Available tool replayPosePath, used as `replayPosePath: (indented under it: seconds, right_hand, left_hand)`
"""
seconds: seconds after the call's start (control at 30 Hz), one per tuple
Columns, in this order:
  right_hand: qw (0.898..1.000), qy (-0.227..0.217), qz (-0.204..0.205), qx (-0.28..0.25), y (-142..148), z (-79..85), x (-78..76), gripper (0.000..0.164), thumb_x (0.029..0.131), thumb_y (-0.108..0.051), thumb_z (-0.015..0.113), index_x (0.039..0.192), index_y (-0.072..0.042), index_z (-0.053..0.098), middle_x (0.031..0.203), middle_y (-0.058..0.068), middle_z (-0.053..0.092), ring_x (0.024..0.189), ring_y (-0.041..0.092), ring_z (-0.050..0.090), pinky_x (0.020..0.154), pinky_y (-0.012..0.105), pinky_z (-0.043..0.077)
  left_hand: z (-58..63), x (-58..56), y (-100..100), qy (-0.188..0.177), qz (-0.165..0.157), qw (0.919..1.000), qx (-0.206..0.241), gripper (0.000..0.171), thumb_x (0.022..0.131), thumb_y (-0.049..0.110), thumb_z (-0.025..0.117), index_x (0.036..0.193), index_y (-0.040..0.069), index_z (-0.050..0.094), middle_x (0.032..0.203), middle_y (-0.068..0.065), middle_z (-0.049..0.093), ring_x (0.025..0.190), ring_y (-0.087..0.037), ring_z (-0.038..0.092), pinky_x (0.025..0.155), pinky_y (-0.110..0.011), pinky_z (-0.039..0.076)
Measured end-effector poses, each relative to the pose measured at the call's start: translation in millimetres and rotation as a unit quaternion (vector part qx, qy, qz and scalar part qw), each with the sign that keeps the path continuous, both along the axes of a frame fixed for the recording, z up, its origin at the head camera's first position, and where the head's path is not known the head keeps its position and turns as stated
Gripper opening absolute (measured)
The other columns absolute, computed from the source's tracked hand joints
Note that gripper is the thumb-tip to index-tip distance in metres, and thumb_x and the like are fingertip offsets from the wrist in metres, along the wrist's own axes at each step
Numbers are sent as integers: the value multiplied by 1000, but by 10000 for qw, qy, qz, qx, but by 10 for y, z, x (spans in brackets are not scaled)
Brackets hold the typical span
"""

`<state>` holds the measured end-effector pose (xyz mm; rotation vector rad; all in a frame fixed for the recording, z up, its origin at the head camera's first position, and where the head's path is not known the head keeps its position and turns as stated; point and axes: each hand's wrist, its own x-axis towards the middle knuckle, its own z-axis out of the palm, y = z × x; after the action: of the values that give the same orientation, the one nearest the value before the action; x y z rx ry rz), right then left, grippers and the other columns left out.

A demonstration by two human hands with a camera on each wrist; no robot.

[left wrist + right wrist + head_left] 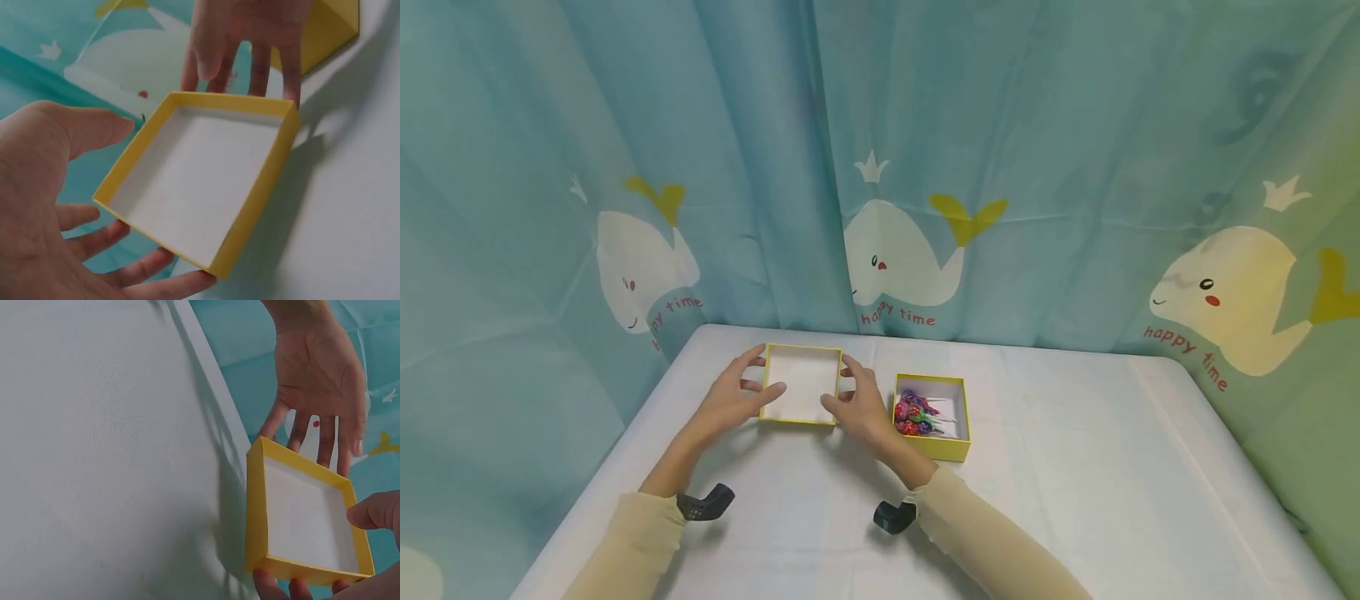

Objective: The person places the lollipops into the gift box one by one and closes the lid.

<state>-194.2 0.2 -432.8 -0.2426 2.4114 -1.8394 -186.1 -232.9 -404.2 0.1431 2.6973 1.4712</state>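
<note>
In the head view a shallow yellow square box lid (802, 383) with a white inside is held up over the table's far left part, its hollow side facing me. My left hand (735, 394) touches its left side with nearly straight fingertips, the thumb standing off the rim. From the opposite side my right hand (859, 400) presses it with long, extended fingers, its thumb near the edge. Both wrist views show the lid (194, 181) carried between the fingertips of the two hands. Right of it stands the yellow box bottom (947, 450), with several wrapped lollipops (913, 414) inside.
A white cloth covers the table (1075, 467). Blue-green curtains (1037, 267) printed with whales hang right behind its far edge and along the sides. Each wrist wears a black camera mount (706, 503).
</note>
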Motion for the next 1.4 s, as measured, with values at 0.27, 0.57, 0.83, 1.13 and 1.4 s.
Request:
replayPosePath:
  seconds: [0.27, 0.57, 0.83, 1.13, 1.4]
  right_hand:
    - [9996, 112, -53, -249, 81, 57, 5, 72, 94, -12, 71, 157, -20, 39, 136, 17, 55, 120, 33, 60, 96, 45, 58]
    - [9990, 84, -13, -445, 201, 126, -36, 64, 96, -13, 70, 153, -25, 42, 141, 16, 55, 116, 33, 64, 97, 46, 59]
    - [9981, -74, -179, -589, 236, 155, -63, 52, 101, -29, 67, 148, -30, 45, 139, 13, 54, 117, 33, 61, 96, 45, 58]
    - [9971, 110, -358, -663, 250, 189, -60, 43, 105, -40, 59, 145, -27, 51, 139, 10, 55, 115, 30, 62, 93, 42, 59]
    - [9945, 333, -535, -838, 251, 187, -62, 32, 104, -36, 62, 134, -25, 60, 142, 9, 56, 115, 32, 62, 88, 40, 62]
  left_hand:
    - [40, 12, 114, 130, 145, 9997, -141, 85, 97, 34, 72, 163, 10, 25, 150, -22, 41, 131, -42, 51, 102, -52, 53]
    - [91, 22, 189, -27, 87, 9994, 334, 84, 100, 27, 70, 164, 17, 18, 154, -27, 36, 134, -48, 50, 107, -58, 50]
    - [45, 28, 226, 105, 11, 9952, 977, 75, 101, 21, 68, 159, 17, 20, 159, -24, 27, 138, -51, 44, 108, -61, 48]
    - [-12, 39, 282, 206, 213, 9920, 1224, 65, 102, 24, 66, 153, 19, 26, 157, -26, 35, 137, -47, 48, 107, -59, 48]
    - [-35, 34, 315, 284, 669, 9896, 1243, 48, 108, 35, 54, 148, 18, 35, 146, -28, 51, 129, -46, 57, 100, -58, 55]
